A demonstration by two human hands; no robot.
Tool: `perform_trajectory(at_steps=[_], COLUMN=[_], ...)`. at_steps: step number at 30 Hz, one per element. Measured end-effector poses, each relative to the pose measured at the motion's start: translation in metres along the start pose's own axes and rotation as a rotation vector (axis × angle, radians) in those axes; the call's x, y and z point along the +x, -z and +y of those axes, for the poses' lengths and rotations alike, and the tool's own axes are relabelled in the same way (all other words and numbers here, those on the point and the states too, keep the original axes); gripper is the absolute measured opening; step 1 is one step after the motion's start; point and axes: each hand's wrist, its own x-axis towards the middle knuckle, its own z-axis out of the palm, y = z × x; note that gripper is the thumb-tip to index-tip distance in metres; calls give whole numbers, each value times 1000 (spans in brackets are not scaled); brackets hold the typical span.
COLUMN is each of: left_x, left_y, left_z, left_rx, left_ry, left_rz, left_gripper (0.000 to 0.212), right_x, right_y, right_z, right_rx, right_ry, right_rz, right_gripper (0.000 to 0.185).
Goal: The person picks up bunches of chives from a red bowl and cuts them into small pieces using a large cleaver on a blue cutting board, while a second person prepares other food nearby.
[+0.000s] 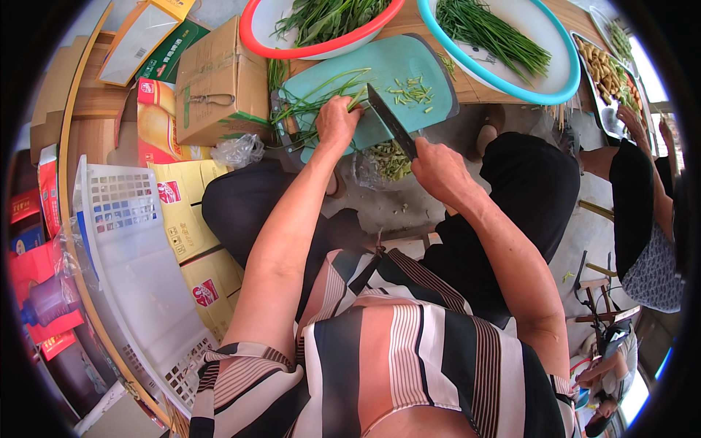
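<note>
My left hand (336, 121) presses a bunch of long green stalks (306, 104) against a blue-green plastic cutting board (383, 60). In my right hand (441, 165) is the handle of a kitchen knife (390, 116) with a dark, broad blade, its tip close to the stalks just right of my left fingers. Short cut pieces of green stalk (412, 93) lie on the board's right part. Below the board's edge, a clear plastic bag (369, 168) holds pale green trimmings (391, 160).
A red-rimmed basin (323, 53) of leafy greens and a blue-rimmed basin (569, 71) of thin green stalks stand beyond the board. Cardboard boxes (211, 82) and a white plastic basket (137, 263) are at left. At right, another person's hand (632, 121) is by a food tray (608, 117).
</note>
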Motion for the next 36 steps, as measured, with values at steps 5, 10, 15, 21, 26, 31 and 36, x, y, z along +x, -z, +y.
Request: perform_trajectory(at_steps=[5,10,15,21,26,31,36], left_x=[-4,5,22,31,25,13,10], left_y=[-2,8,19,4,1,0,-2], left_z=[3,-9,3,-2,-4,-4,-4], left_rx=[21,45,64,64,81,71,61], left_ry=[-72,-119,-228,-189,-180,-192,-171], left_rz=[59,179,137,21,4,22,27], left_gripper=[15,15,18,16,14,12,14], right_x=[5,-2,-5,-2,2,5,7], right_y=[-14,4,8,6,6,1,-4], right_z=[6,6,19,15,11,11,10], right_rx=[-19,36,52,101,105,98,48], right_ry=[-18,-75,-86,-52,-38,-6,-10], right_rz=[56,32,81,91,101,110,98], right_gripper=[16,21,21,21,20,20,20])
